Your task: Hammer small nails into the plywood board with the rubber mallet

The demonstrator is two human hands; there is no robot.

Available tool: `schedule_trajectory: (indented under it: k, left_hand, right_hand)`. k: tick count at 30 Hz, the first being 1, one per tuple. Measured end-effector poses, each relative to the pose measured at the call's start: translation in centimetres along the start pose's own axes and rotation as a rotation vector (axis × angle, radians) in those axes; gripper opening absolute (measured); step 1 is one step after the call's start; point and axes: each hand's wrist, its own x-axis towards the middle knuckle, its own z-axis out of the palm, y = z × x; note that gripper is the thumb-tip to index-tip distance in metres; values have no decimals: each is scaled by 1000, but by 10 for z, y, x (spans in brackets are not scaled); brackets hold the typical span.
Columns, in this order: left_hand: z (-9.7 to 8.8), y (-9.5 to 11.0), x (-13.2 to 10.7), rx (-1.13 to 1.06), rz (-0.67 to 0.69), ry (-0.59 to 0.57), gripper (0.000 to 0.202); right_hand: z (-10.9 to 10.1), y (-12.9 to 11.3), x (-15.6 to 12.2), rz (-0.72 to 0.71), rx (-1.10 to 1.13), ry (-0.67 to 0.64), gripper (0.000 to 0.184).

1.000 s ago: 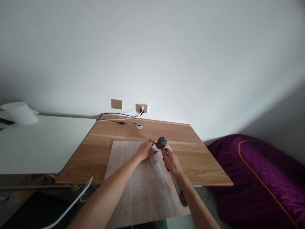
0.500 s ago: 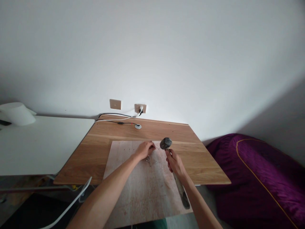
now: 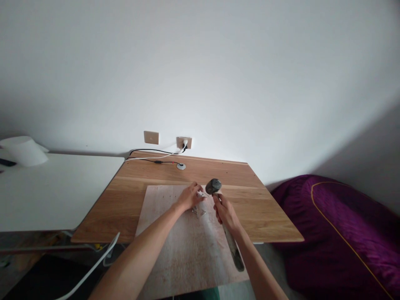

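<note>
My right hand (image 3: 225, 211) is wrapped around the handle of a hammer (image 3: 231, 246). The hammer's dark, blocky head (image 3: 213, 186) is raised over the far right part of a pale wooden board (image 3: 184, 258). Left of the head, my left hand (image 3: 190, 196) rests on the board, thumb and forefinger apart. A thin nail (image 3: 205, 194) shows just beyond these fingertips; whether they touch it is unclear. Several loose nails (image 3: 197, 211) lie in a small heap close to the left hand's near side.
Beneath the board is a brown wooden table (image 3: 259, 204). Cables (image 3: 153, 151) run along its back edge to a wall socket (image 3: 184, 143). A white table (image 3: 62, 187) adjoins on the left, bearing a white roll (image 3: 26, 151). Purple cloth (image 3: 331, 233) covers something bulky at right.
The thumb and forefinger of my left hand have parted from their pinch near the nail. My right hand and the hammer have shifted slightly left.
</note>
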Motion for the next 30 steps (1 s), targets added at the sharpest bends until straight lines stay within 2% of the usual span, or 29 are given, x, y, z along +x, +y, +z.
schedule_trajectory:
  k: [3,8,13,15,18,21,24,28,30]
  left_hand:
    - [-1,0,1,-13,15,-7,7]
    - [-2,0,2,-28,20,-8,7]
    - [-2,-1,3,-34,10,-27,10]
    - [0,-1,2,-23,-3,-14,19]
    - [2,-2,1,-8,-17,21,48]
    - [3,-2,-1,-17,2,41,53]
    - [2,-2,-1,-26,9,45,43]
    - [1,-4,1,-65,14,19,8]
    - [1,-5,2,-72,27,13,7]
  right_hand:
    - [-8,3,-1,11,4,23,49]
    - [-8,9,-2,23,3,17,49]
    - [-3,1,-2,1,17,-2,49]
    - [-1,-3,-2,-25,27,-2,48]
    - [6,-3,0,-52,29,-22,44]
    - [12,2,2,-16,-8,-43,41]
    - [11,6,1,1,-9,-20,41]
    - [1,5,-1,10,32,30,45]
    - [-4,5,-1,18,32,31,47]
